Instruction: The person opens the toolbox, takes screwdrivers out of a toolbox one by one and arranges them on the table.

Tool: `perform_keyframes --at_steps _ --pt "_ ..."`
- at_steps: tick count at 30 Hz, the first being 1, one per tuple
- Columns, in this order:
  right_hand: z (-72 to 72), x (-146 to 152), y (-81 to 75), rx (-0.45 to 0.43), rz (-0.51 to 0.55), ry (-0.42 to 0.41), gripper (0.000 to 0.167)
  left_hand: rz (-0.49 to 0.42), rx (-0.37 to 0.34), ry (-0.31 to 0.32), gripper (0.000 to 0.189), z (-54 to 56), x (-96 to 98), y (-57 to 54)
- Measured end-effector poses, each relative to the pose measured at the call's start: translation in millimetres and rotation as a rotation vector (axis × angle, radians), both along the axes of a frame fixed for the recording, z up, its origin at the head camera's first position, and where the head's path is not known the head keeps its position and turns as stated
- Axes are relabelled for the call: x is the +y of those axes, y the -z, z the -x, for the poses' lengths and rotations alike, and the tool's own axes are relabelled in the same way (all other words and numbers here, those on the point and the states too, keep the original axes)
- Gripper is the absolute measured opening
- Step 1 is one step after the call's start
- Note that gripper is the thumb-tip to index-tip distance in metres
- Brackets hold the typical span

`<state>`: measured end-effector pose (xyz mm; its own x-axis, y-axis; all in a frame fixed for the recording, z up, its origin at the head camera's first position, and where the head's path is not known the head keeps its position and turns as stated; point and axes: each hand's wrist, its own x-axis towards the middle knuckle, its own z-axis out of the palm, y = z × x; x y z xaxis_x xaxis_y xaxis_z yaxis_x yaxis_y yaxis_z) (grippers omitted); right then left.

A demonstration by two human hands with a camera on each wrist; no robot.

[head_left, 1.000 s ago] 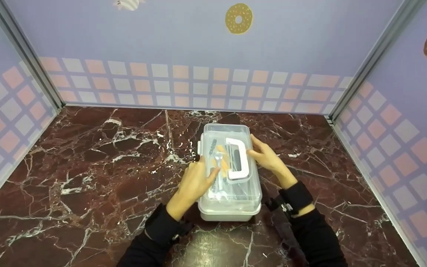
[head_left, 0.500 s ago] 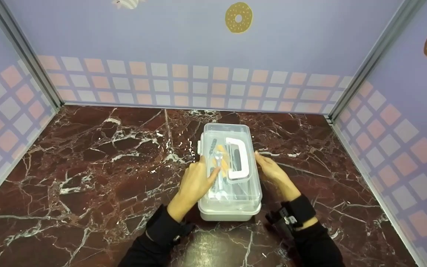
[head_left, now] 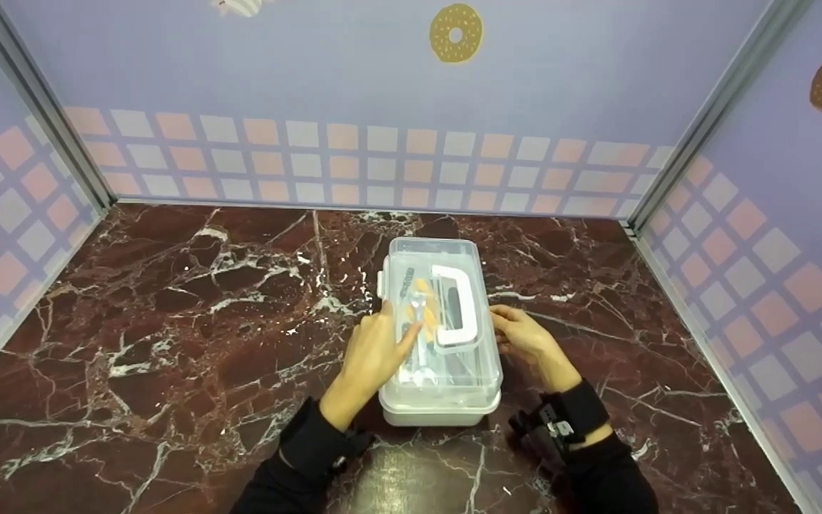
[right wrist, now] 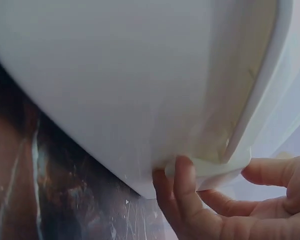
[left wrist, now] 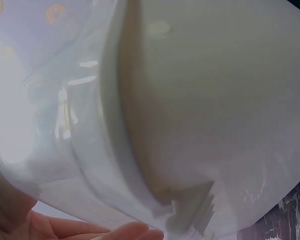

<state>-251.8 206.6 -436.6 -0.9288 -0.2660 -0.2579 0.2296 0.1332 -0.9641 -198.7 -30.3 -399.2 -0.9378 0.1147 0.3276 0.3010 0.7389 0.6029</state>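
Note:
A lidded storage box (head_left: 447, 412) with a white base stands on the tabletop, its clear lid (head_left: 454, 368) down. On the lid is a white carry handle (head_left: 467, 307). My left hand (head_left: 370, 355) holds the box's left side, thumb over the lid and fingers along the side. In the left wrist view those fingers (left wrist: 127, 231) lie near a white latch (left wrist: 190, 207). At the opposite side my right hand (head_left: 529, 341) grips another white latch (right wrist: 217, 172) between thumb and curled fingers, as the right wrist view shows. A fork shape (head_left: 418, 303) and orange shapes show through the lid.
A dark red marbled tabletop (head_left: 204, 343) lies under and around the box. Purple panels with a checked pattern (head_left: 382, 168) bound it at the back and both sides. Black straps with cameras (head_left: 575, 414) sit on both wrists.
My right hand has come off the handle area, moved down the box's right side towards me, and its fingers have curled at the latch there. The left hand and box stay put.

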Motion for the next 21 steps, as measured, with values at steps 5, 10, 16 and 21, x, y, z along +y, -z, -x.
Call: perform_keyframes --at_steps 5,10,16,21 --pt "2.0 -1 -0.2 -0.020 0.005 0.001 0.026 -0.005 0.004 -0.003 0.057 0.2 -0.7 0.2" --pt "1.1 1 -1.7 -0.014 -0.020 -0.032 0.025 -0.018 0.003 0.000 0.056 -1.1 -1.1 1.7" --pt "-1.9 -1 -11.2 0.055 -0.076 0.016 0.023 -0.028 0.014 0.011 0.055 -1.3 -1.3 2.1" --pt "-4.4 -4 -18.1 0.112 -0.149 0.026 0.026 -0.036 0.005 0.007 0.056 -0.7 -0.2 1.4"
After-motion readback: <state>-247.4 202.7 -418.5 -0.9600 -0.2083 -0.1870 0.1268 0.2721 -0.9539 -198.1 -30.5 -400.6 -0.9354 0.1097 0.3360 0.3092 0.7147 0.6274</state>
